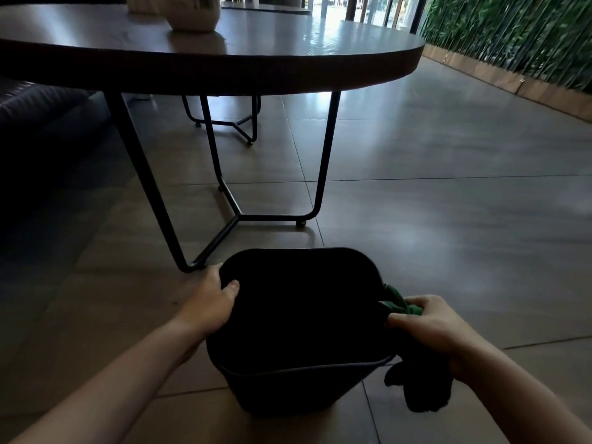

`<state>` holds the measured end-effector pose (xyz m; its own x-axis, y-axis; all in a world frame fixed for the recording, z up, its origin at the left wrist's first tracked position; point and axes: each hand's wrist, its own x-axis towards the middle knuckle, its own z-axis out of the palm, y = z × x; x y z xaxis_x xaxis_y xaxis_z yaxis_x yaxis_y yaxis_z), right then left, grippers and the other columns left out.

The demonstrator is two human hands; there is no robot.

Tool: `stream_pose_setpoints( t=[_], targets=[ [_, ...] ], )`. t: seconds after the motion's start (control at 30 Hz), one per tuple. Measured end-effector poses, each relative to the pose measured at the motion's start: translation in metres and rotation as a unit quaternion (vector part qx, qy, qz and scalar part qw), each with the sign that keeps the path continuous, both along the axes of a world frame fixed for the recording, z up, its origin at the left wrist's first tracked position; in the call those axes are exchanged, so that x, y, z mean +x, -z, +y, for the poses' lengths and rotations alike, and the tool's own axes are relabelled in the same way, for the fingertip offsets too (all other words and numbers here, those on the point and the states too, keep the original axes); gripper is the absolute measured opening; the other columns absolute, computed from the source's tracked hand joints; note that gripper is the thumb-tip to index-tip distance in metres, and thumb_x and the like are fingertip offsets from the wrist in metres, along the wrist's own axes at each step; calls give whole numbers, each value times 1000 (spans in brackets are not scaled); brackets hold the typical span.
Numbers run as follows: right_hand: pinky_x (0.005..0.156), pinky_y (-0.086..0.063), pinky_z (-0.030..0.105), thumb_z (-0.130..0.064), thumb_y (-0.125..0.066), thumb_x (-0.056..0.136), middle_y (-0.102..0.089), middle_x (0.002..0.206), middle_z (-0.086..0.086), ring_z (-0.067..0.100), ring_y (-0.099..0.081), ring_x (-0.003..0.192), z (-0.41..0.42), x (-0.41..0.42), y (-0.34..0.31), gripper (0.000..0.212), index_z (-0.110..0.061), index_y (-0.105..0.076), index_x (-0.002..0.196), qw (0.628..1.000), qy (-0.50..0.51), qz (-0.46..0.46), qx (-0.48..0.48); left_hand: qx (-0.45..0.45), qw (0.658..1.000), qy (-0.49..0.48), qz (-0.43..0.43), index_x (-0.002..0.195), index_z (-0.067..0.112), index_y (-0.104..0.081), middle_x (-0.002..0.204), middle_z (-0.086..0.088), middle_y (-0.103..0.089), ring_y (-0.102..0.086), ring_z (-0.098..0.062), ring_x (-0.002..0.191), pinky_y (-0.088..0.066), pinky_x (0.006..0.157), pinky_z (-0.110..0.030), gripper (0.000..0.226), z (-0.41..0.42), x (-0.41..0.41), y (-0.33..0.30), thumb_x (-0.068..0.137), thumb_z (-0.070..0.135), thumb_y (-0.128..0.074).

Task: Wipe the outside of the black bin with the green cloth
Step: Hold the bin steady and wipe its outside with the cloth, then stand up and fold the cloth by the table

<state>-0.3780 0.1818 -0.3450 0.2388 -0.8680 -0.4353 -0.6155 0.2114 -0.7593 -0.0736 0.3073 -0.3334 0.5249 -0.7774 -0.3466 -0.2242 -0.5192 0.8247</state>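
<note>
Nearest to us stood one black bin (301,389) on the tiled floor (448,219), between our two forearms. Its inside was too dark for us to tell whether it held anything. Our left hand (209,304) gripped the bin's left rim, thumb hooked over the edge and fingers down the outer wall. Our right hand (432,325) clutched one green cloth (402,304), bunched against the bin's right outer side at the rim, with a dark tail of it hanging below the wrist. Beyond the bin, just past our left hand, stood a round table (288,59) on thin black legs, with one pale pot (193,14) on top; a second black leg frame showed behind it. One green plant wall (528,33) ran along the right.
</note>
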Motion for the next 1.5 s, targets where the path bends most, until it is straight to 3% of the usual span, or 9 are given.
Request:
stream_pose_setpoints(
  t=[0.27, 0.43, 0.57, 0.7, 0.83, 0.97, 1.17, 1.33, 1.5],
  targets=[
    [77, -65, 54, -25, -79, 92, -80, 83, 6, 28, -78, 79, 15, -10, 9, 7, -27, -77, 98, 999, 22, -21, -14, 49, 994, 64, -78, 159, 25, 2, 162, -12, -27, -31, -27, 147, -28, 116, -36, 84, -5, -8, 19, 99, 31, -56],
    [60, -61, 31, -22, -76, 96, -80, 85, 10, 24, -78, 74, 21, -18, 3, 14, -13, -75, 107, 991, 58, -112, 50, 69, 984, 105, -128, 158, 27, 11, 165, -10, -20, -26, -25, 150, -25, 119, -36, 92, -1, -1, 26, 96, 48, -55],
    [54, -59, 31, -13, -73, 97, -79, 81, 13, 27, -76, 66, 12, -35, -17, 8, -12, -73, 104, 978, 150, -145, 19, 88, 975, 105, -174, 159, 26, 5, 162, -11, -31, -35, -28, 146, -32, 114, -40, 92, -2, 3, 19, 93, 63, -47],
    [57, -54, 29, -18, -71, 98, -75, 93, 12, 25, -71, 74, -7, -37, -58, 18, -11, -69, 115, 948, 231, -217, -34, -71, 936, 97, -331, 157, 26, -21, 156, -3, -37, -36, -21, 144, -34, 115, -41, 89, -4, -15, -11, 85, 69, -50],
    [54, -56, 27, -25, -73, 95, -77, 89, 7, 21, -72, 71, 0, 6, -92, 23, -14, -71, 115, 927, 199, -318, -18, -239, 921, 213, -223, 149, 53, -23, 147, 25, -42, -44, 3, 135, -43, 110, -37, 90, -6, -60, -41, 72, 79, -61],
    [86, -64, 49, -36, -75, 90, -77, 110, 23, 39, -77, 98, 29, 60, -97, 45, -5, -70, 122, 893, 132, -411, 124, -282, 908, 292, -101, 150, 59, -7, 151, 29, -37, -43, 7, 135, -44, 110, -36, 118, -3, -99, -42, 62, 63, -85],
    [101, -59, 47, -22, -78, 88, -69, 129, 26, 40, -69, 120, 39, 51, -86, 51, -4, -63, 134, 868, -29, -476, 139, -364, 898, 228, -96, 138, 38, -49, 126, 13, -67, -65, -6, 116, -55, 97, -33, 64, -3, -81, -53, 82, 30, -80],
    [90, -63, 35, -5, -86, 81, -77, 121, 7, 28, -75, 111, 31, 31, -76, 48, -27, -72, 121, 925, -154, -347, -8, -362, 892, 215, -166, 121, 26, -62, 113, 10, -71, -70, -9, 104, -57, 85, -37, 51, -3, -59, -58, 76, 14, -84],
    [78, -62, 31, -10, -88, 81, -76, 98, -5, 11, -74, 92, 31, 38, -63, 31, -24, -70, 102, 943, -166, -203, -206, -342, 867, 255, -258, 115, 35, -63, 112, 20, -67, -67, -3, 104, -56, 82, -34, 45, -3, -52, -56, 75, 20, -79]
  ],
)
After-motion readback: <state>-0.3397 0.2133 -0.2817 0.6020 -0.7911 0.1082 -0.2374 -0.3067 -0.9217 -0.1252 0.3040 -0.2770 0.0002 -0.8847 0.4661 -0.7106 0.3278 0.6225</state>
